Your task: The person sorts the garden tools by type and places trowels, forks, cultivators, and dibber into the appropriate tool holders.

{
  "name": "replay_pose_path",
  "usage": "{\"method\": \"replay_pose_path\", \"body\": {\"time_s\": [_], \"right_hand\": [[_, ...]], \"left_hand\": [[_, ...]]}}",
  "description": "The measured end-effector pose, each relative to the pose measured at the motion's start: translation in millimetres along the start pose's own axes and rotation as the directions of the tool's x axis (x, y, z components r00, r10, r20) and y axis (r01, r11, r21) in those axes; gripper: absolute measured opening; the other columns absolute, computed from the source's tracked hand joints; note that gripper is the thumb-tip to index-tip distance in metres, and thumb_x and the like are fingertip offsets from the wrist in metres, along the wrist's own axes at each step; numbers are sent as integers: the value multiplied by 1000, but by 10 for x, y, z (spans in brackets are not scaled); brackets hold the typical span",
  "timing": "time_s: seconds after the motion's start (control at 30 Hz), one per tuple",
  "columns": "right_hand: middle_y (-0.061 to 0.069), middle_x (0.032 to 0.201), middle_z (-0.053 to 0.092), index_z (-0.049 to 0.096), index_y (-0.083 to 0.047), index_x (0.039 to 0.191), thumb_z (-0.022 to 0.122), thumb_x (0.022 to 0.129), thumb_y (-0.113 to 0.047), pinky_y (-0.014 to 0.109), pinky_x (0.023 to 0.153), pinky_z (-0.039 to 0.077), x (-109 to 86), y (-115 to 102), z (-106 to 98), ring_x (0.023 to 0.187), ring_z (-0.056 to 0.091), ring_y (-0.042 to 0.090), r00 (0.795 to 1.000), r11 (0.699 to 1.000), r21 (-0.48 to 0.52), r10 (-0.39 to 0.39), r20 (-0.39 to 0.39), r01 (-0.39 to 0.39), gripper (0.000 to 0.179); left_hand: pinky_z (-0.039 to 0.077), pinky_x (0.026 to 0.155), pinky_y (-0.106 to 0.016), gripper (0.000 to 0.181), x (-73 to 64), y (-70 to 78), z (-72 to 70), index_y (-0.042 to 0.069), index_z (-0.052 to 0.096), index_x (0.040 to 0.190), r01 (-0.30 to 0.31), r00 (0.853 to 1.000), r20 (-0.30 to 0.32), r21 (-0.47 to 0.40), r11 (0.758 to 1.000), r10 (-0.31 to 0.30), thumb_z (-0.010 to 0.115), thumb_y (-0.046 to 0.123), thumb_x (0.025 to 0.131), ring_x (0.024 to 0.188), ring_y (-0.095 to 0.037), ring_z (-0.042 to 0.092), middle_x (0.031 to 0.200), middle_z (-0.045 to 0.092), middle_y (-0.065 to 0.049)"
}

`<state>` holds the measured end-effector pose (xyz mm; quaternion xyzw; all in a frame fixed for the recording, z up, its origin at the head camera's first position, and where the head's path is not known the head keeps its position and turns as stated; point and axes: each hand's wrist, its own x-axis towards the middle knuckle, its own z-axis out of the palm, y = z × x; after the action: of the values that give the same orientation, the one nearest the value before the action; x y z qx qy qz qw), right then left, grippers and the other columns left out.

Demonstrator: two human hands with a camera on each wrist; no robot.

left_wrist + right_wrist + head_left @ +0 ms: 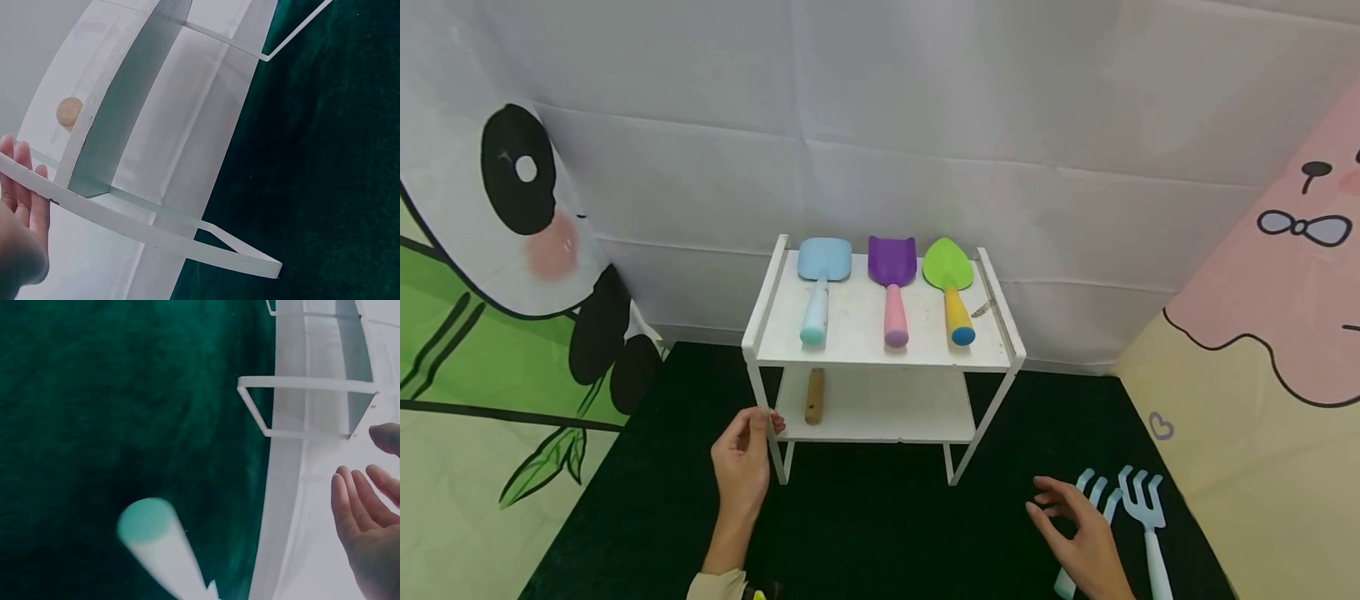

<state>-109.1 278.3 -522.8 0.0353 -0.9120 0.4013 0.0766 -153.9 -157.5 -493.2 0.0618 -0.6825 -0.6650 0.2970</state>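
Observation:
My left hand (742,462) grips the front left leg (125,225) of a small white two-tier rack (880,354), its fingertips reaching past the leg. On the rack's top lie a light-blue toy shovel (824,260), a purple shovel with a pink handle (892,260) and a green trowel with a yellow handle (948,265). A wooden handle (815,397) shows on the lower shelf, its far end hidden. Holding nothing, my right hand (1086,542) hovers with relaxed fingers and overlaps a light-blue hand rake (1064,583). Beside it lies a light-blue garden fork (1150,518).
Dark green cloth (880,533) covers the surface under the rack. A white cloth wall (880,167) stands close behind it, with printed panels to the left and right. A dark object with a yellow mark (760,594) shows at the bottom edge by the left sleeve.

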Motion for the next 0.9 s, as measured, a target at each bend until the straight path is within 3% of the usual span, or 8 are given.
{"method": "replay_pose_path", "body": {"time_s": [0.1,0.3,0.57,0.7,0.9], "right_hand": [[7,124,67,63,-11,129,71,100,-26,31,86,58,-38,96,-9,99,64,8,998,998,-11,68,6,-68,34],[12,126,66,61,-4,132,70,100,-20,27,82,57,-103,261,-39,97,63,9,984,984,-22,175,24,-174,37],[15,126,65,57,-1,136,69,99,-21,21,80,55,-176,432,-88,101,63,18,944,947,-43,321,75,-318,44],[18,126,64,57,1,135,70,97,-22,20,76,54,-200,529,-92,102,65,22,930,933,-72,358,82,-353,46],[20,117,65,60,5,129,77,92,-22,20,68,53,-257,670,-81,96,65,26,927,921,-121,375,24,-369,48]], "left_hand": [[55,82,-18,32,4,4,5,-9,67,99,3,1000,6,-1,1000,-3,50,16,110,85,-13,68,90,69,-4],[55,82,-17,30,-3,10,14,-8,68,98,-2,1000,5,-8,1000,2,50,14,110,85,-13,68,90,69,-3],[55,83,-17,30,-15,4,12,-8,68,99,0,1000,1,2,1000,0,51,15,110,85,-12,68,90,70,-1],[54,83,-16,30,-15,-10,6,-9,67,99,-5,1000,-4,12,1000,5,50,14,110,85,-11,68,90,69,1],[54,83,-16,31,-13,-19,6,-9,66,101,-4,1000,3,22,1000,4,49,15,110,86,-12,68,91,69,0]]}}
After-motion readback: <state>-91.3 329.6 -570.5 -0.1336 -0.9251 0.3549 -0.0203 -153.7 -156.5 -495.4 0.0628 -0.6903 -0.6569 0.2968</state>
